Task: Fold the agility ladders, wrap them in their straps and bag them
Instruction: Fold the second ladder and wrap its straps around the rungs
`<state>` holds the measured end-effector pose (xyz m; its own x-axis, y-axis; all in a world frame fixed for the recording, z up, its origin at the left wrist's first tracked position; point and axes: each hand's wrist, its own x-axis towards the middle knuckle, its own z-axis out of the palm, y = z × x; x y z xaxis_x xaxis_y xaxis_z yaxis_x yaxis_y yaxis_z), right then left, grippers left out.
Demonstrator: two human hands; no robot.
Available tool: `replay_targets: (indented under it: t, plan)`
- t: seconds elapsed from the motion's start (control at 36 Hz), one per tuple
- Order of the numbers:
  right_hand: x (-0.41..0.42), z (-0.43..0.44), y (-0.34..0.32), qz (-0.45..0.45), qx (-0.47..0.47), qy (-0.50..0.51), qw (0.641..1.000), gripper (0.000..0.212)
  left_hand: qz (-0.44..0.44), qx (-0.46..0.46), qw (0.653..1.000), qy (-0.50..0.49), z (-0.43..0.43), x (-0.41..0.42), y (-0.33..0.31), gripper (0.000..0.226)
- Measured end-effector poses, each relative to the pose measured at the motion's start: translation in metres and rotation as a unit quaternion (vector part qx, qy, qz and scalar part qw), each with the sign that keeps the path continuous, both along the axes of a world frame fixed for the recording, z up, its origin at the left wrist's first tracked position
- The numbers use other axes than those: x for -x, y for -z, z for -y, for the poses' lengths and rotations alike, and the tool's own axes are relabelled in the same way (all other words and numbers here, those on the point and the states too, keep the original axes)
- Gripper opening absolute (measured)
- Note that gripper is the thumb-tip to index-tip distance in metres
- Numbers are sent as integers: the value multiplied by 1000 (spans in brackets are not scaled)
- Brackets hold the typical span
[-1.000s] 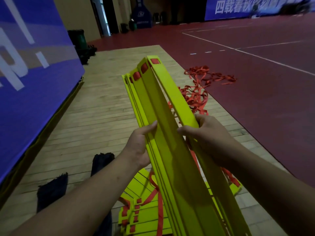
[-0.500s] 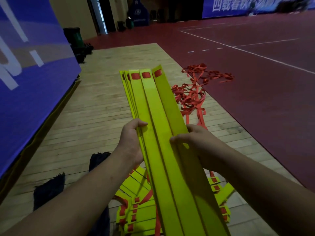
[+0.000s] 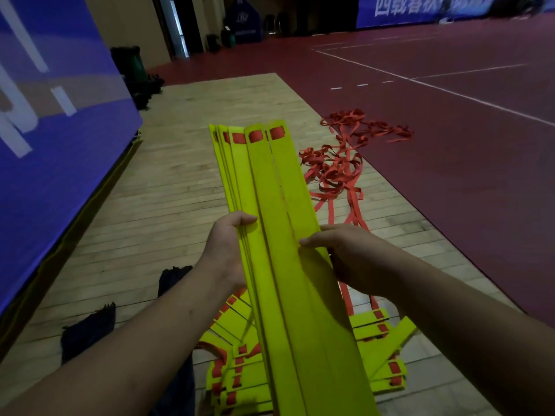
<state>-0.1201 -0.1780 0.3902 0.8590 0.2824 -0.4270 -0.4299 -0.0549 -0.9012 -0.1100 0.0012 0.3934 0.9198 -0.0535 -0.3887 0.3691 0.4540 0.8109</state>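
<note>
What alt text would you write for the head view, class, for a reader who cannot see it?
A left hand and a right hand grip a fanned bundle of yellow ladder rungs pointing away from the viewer. More folded rungs lie below on the wooden floor, with tangled red straps beyond.

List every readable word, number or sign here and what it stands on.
"四载春秋": white characters on the blue banner on the far wall; the rest is blurred.
Unreadable: large white strokes, cut off, on the blue board at left.
Too small to read: a logo on the blue stand by the doorway.
No text: the yellow ladder rungs.
</note>
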Motion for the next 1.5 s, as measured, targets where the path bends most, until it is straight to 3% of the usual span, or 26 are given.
replay_targets:
  t: [0.11, 0.19, 0.31, 0.42, 0.56, 0.67, 0.78, 0.89, 1.08, 1.31, 1.42, 1.5]
  plan:
    - [0, 4, -1, 24, -24, -13, 999, 28, 7, 9, 1000, 10, -3, 0, 0, 57]
    - [3, 0, -5, 106, 51, -28, 993, 18, -10, -24, 999, -31, -3, -3, 2, 33]
    - [12, -14, -3, 174, 138, -63, 973, 17, -19, -45, 998, -40, 4, -4, 8, 32]
    - [19, -26, 0, 227, 198, -89, 949, 25, -11, -35, 999, -26, 9, -4, 13, 43]
    - [25, -31, 5, 282, 255, -89, 921, 29, -9, -28, 998, -50, 12, -4, 13, 33]
    - [29, -33, 7, 317, 253, -67, 912, 45, -20, -57, 995, -81, 14, -8, 18, 31]
    - [28, -33, 7, 319, 245, -56, 914, 49, -29, -70, 993, -92, 12, -10, 19, 33]
    - [30, -33, 2, 333, 281, -81, 897, 55, 0, -6, 998, -65, 10, -4, 13, 42]
    - [35, -42, 11, 342, 312, -104, 880, 42, 38, 40, 997, -50, 17, 7, 3, 55]
    - [36, -46, 15, 368, 303, -80, 875, 40, 50, 19, 997, -50, 12, 0, 7, 71]
    - [34, -43, 12, 356, 271, -53, 893, 30, 39, 49, 997, -47, 12, -1, 8, 52]
    - [31, -38, 5, 296, 201, -22, 933, 27, 27, 76, 996, -33, 9, -4, 11, 53]
